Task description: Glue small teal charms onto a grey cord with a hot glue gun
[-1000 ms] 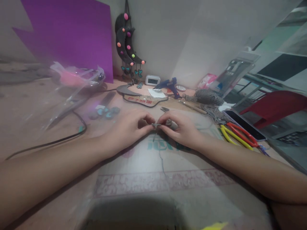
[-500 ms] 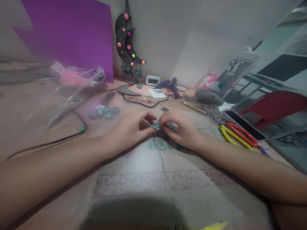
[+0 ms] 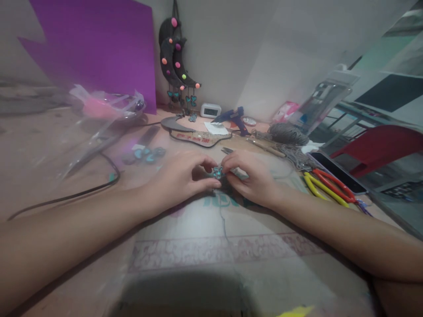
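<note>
Between my two hands is a small turquoise ornament (image 3: 217,172) with silvery edges, too small to make out fully. My left hand (image 3: 188,173) has thumb and forefinger curved around its left side, closed on it. My right hand (image 3: 247,174) pinches its right edge between thumb and fingertips. A thin grey thread (image 3: 223,222) trails down from below the ornament over the tabletop. Just beyond my right fingers, a pointed metal tool tip (image 3: 226,150) shows; the rest of it is hidden by the hand.
Turquoise heart-like pieces (image 3: 148,155) lie to the left beside a black cable (image 3: 82,193). At the right are red-and-yellow-handled pliers (image 3: 330,187), a phone (image 3: 337,171) and grey yarn (image 3: 287,134). A blue glue gun (image 3: 233,118), white clock (image 3: 210,110) and grey crescent (image 3: 175,124) stand farther back.
The turquoise ornament has turned and shows more of its face. My left thumb has slid slightly right beneath it; my right fingers have shifted a little.
</note>
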Available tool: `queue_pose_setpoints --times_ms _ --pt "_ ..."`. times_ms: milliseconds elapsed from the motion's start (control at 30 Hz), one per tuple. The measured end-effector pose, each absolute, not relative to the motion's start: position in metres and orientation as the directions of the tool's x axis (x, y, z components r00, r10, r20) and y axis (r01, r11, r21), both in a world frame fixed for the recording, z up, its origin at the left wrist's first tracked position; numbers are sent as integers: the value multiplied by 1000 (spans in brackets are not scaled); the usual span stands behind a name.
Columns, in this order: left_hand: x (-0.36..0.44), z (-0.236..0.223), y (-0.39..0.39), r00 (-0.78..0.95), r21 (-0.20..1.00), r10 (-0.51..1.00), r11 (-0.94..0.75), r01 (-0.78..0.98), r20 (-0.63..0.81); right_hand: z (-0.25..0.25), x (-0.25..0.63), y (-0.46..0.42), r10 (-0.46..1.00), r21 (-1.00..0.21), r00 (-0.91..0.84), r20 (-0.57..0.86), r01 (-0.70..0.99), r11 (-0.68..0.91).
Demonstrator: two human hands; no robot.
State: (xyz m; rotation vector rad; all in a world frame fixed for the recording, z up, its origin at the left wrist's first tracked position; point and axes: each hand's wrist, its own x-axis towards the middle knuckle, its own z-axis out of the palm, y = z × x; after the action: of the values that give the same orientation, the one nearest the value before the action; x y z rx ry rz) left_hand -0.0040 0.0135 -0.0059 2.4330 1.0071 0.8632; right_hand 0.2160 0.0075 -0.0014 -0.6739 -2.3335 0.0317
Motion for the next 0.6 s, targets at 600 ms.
queue_pose_setpoints --times_ms 600 --pt "-3 -4 12 575 540 727 -675 503 374 -4 214 7 477 -174 -615 628 486 856"
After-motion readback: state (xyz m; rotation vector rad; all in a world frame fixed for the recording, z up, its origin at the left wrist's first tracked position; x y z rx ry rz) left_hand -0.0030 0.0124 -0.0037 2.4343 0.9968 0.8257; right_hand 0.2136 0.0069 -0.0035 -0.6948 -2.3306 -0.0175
